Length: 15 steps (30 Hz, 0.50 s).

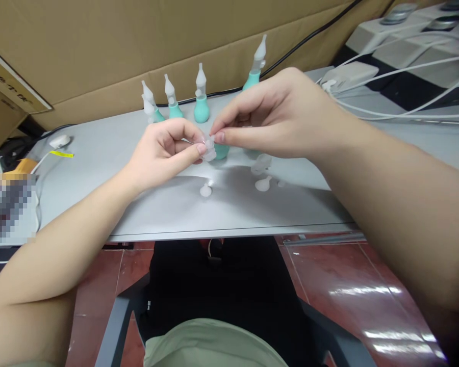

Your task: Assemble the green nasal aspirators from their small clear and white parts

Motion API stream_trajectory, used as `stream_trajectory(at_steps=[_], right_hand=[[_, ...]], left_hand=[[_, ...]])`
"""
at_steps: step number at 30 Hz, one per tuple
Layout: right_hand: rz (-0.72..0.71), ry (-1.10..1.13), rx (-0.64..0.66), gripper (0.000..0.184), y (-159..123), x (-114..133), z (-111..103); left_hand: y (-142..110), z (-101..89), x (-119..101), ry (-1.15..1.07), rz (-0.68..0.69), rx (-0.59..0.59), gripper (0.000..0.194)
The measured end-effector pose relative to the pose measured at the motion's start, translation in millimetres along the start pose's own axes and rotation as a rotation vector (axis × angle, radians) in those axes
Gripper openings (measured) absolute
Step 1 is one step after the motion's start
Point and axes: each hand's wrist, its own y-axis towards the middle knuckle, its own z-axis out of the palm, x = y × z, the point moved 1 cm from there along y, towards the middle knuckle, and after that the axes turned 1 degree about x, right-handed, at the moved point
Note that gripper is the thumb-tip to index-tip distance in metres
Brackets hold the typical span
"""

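My left hand [168, 153] pinches a small clear plastic piece [209, 152] between thumb and fingers over the table. The thumb and index finger of my right hand [268, 114] close on the top end of that same piece. Right behind it shows part of a teal bulb [222, 151]. On the table below lie a small white teardrop-shaped tip [205, 190], another white tip [263, 183] and a clear plastic part [260, 164]. A tiny clear bit [281, 183] lies beside them, too small to name.
Several nasal aspirators with teal bulbs, one of them a middle aspirator [201, 104], stand upright along the back of the grey table [168, 214]. Behind them are a cardboard wall [110, 46] and a black cable [313, 33]. White cables and a white adapter [350, 76] lie right.
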Motion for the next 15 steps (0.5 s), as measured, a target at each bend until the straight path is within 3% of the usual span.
stream_trajectory(at_steps=[9, 15], right_hand=[[-0.007, 0.097, -0.088, 0.012, 1.3, -5.6, 6.1], [0.006, 0.101, -0.111, 0.022, 2.9, -7.4, 10.0]], left_hand=[[2.0, 1.3, 3.9, -0.119, -0.125, -0.04, 0.066], [0.8, 3.8, -2.9, -0.108, -0.172, -0.052, 0.064]])
